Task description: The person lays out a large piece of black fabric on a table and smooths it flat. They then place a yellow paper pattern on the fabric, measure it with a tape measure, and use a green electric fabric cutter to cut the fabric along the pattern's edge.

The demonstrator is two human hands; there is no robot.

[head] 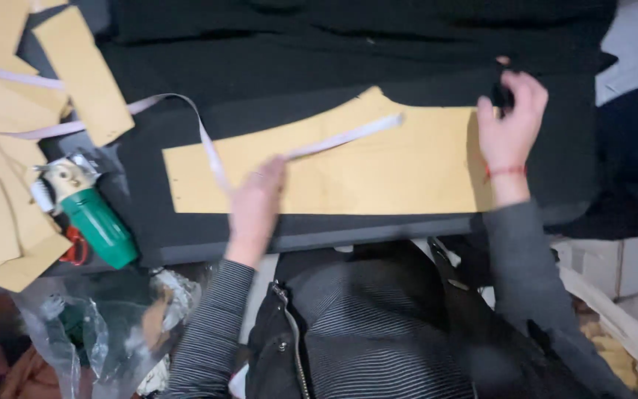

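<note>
Your left hand [254, 199] pins tape [345, 137] flat on the pattern [378, 174]; right hand [511, 118] pinches black cloth [297, 66] mid-right. Tugging could shift the pattern.

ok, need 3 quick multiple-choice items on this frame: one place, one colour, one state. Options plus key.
1. Where does the brown paper pattern piece lie?
A. on the black fabric
B. on the person's lap
C. inside the plastic bag

2. What colour is the body of the handheld cutting tool?
A. red
B. green
C. blue

3. What is the right hand doing?
A. resting flat on the pattern
B. hanging off the table
C. pinching black fabric at the pattern's far end

Key: 1 A, fabric shows all round the paper; 2 B, its body is green; 3 C, the fingers close on dark cloth, while the left hand is blurred over the measuring tape.
</note>
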